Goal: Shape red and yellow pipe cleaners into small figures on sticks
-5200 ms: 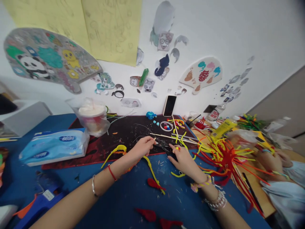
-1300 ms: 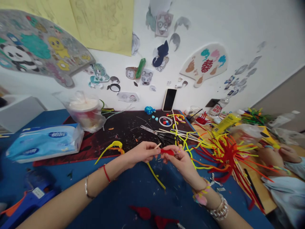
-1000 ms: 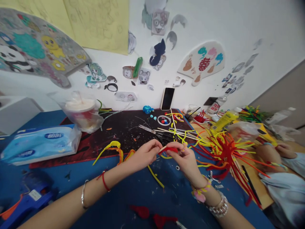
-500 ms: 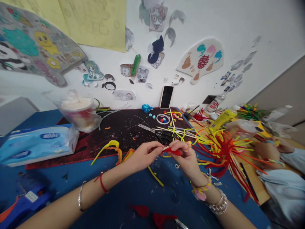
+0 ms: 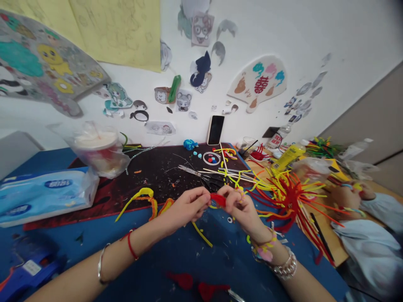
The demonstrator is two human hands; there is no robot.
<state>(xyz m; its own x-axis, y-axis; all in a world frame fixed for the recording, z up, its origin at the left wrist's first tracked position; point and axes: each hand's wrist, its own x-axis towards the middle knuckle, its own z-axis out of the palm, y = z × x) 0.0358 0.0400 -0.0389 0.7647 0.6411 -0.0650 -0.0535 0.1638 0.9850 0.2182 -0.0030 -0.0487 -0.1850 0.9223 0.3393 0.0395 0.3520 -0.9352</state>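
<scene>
Between my two hands is a small red fuzzy piece [image 5: 218, 200], which looks like a flattened pipe cleaner shape. My left hand [image 5: 191, 206] pinches its left end with thumb and fingers. Its right end is in the closed fingers of my right hand [image 5: 242, 209]. Two similar red fuzzy pieces [image 5: 183, 280] lie on the blue mat below, one with a metal tool [image 5: 235, 295] at its end. A yellow pipe cleaner strip [image 5: 203, 235] lies beneath my hands, and a googly eye [image 5: 230, 219] is on the mat near my right hand.
Black-handled scissors [image 5: 214, 183] lie beyond my hands. A bundle of red and yellow pipe cleaners [image 5: 291, 193] spreads at the right. A blue glue gun [image 5: 33, 266], a tissue pack [image 5: 50, 191] and a bagged cup [image 5: 97, 147] stand left. Another person's sleeve [image 5: 367, 239] is far right.
The pale stick-like bit seen at my left fingertips no longer shows, and more of the red piece is visible between my hands. The whole view has shifted slightly.
</scene>
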